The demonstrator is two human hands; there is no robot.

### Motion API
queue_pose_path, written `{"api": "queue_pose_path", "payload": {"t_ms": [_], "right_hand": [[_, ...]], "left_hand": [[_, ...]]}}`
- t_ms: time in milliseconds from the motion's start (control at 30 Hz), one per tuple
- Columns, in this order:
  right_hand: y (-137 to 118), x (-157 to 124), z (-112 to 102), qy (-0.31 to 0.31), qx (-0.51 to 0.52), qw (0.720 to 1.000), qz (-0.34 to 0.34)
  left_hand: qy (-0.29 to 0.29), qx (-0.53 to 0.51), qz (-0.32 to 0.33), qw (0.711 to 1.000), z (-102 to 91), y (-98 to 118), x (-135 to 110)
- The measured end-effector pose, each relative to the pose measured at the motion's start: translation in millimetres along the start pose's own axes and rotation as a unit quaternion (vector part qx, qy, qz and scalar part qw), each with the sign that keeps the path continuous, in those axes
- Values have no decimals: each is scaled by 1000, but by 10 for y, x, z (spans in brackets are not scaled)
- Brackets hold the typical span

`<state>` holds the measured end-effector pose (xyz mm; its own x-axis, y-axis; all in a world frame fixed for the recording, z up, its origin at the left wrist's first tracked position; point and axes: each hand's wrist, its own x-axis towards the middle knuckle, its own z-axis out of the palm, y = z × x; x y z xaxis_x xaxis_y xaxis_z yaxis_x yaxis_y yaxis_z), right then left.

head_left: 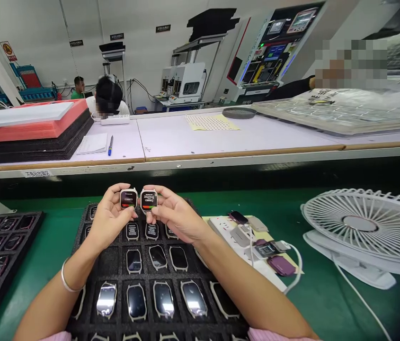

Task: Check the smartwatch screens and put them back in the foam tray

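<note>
My left hand (111, 215) grips a smartwatch body (128, 198) between thumb and fingers, its dark screen lit with a small red and green strip. Close beside it, my right hand (174, 213) pinches a second smartwatch body (149, 201) that shows lines of white text above a similar coloured strip. Both are strapless with pale cases, screens facing me. Below them lies a black foam tray (109, 259) with rows of similar watches in its pockets. Two watches (152, 231) just under my hands show white text; those nearer me have dark screens.
Another foam tray (31, 226) of watches lies left. On the right are a power strip (221, 221) with cables and small devices, and a white fan (359, 225). A raised shelf (171, 142) crosses ahead, holding foam sheets (68, 124), a pen (111, 146) and stacked trays. Other people are beyond it.
</note>
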<state>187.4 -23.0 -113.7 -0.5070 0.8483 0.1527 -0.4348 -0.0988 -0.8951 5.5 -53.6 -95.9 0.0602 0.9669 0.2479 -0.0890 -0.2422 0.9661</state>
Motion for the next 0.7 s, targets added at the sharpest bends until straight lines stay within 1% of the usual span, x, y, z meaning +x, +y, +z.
{"api": "queue_pose_path", "payload": {"t_ms": [300, 433, 700], "right_hand": [[-9, -6, 12, 16, -19, 1000, -16], [-22, -7, 15, 28, -20, 999, -12], [-15, 4, 18, 45, -29, 998, -17]], "left_hand": [[-7, -3, 14, 1000, -1, -31, -9], [-13, -11, 3, 1000, -6, -46, -17], [-4, -21, -19, 1000, 15, -15, -29]]}}
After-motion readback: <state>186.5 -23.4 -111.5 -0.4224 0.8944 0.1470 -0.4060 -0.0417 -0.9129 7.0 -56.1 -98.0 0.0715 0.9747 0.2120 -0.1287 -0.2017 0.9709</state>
